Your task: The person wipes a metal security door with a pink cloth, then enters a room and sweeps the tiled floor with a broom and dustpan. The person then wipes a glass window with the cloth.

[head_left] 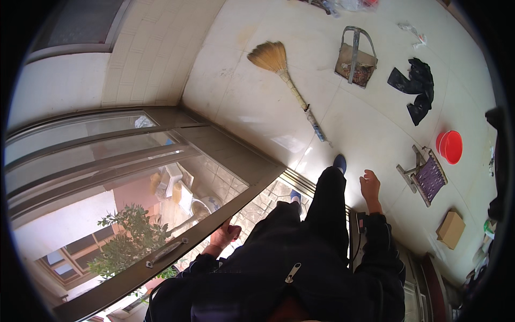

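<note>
My left hand (pixel 222 236) is at the edge of a metal-framed glass door (pixel 215 208), its fingers curled against the frame and partly hidden. A metal pull handle (pixel 166 252) is fixed on that frame, nearer to me. My right hand (pixel 370 187) hangs in the air over the pale tiled floor, with fingers loosely bent and nothing in them. One blue shoe (pixel 340 162) is on the indoor tiles; the other shoe (pixel 295 197) is on the paving across the door track (pixel 298 182).
A straw broom (pixel 289 86) lies ahead. Beyond it are a dustpan (pixel 356 67) holding debris and a black crumpled cloth or bag (pixel 420 88). To the right are a red bucket (pixel 451 147), a folding stool (pixel 426 176) and a cardboard box (pixel 450 229). A leafy plant (pixel 131 241) shows through the glass.
</note>
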A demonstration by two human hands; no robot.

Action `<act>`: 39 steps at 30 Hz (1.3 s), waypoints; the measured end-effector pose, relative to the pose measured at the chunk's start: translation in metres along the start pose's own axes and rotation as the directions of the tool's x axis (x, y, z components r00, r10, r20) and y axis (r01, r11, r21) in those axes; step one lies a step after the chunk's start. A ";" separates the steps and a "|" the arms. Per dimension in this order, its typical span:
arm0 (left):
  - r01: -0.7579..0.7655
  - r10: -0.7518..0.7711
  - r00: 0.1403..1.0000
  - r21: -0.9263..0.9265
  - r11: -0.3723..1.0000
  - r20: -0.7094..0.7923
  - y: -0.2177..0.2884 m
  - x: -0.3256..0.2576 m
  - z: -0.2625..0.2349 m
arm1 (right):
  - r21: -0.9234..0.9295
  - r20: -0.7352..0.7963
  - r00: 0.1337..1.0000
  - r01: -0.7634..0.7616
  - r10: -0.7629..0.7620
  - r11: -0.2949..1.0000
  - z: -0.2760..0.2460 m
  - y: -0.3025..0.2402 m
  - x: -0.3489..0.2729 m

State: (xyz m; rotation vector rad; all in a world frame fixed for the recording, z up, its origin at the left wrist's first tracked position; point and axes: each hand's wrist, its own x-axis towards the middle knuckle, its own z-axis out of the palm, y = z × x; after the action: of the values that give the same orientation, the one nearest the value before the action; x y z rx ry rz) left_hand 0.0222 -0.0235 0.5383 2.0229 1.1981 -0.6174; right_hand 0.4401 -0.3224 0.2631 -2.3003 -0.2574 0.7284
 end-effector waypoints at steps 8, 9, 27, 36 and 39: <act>0.207 -0.211 0.975 -0.068 0.976 -0.064 -0.016 0.004 0.014 | -0.166 0.271 0.961 0.000 0.046 0.986 0.014 -0.059 0.110; 0.191 -0.195 0.977 -0.046 0.980 -0.084 -0.013 0.002 0.014 | -0.186 0.310 0.951 0.061 0.000 0.981 0.028 -0.064 0.122; 0.322 -0.350 0.936 -0.472 0.820 0.032 -0.011 0.064 0.015 | -0.628 0.408 0.904 0.174 0.130 0.758 0.411 0.006 0.311; 0.219 -0.396 0.918 -0.855 0.469 0.019 -0.017 0.024 0.055 | -0.409 0.435 0.898 0.261 -0.065 0.874 0.443 0.067 0.327; 0.090 -0.368 0.929 -0.945 0.314 -0.034 -0.028 0.012 0.076 | -0.254 0.433 0.900 0.064 0.054 0.965 0.424 0.050 0.314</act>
State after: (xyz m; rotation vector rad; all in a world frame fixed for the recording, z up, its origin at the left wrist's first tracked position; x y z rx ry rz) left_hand -0.0012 -0.0655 0.4721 0.8941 1.5092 0.2685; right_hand 0.4561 -0.0022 -0.1584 -2.3507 -0.5976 1.2761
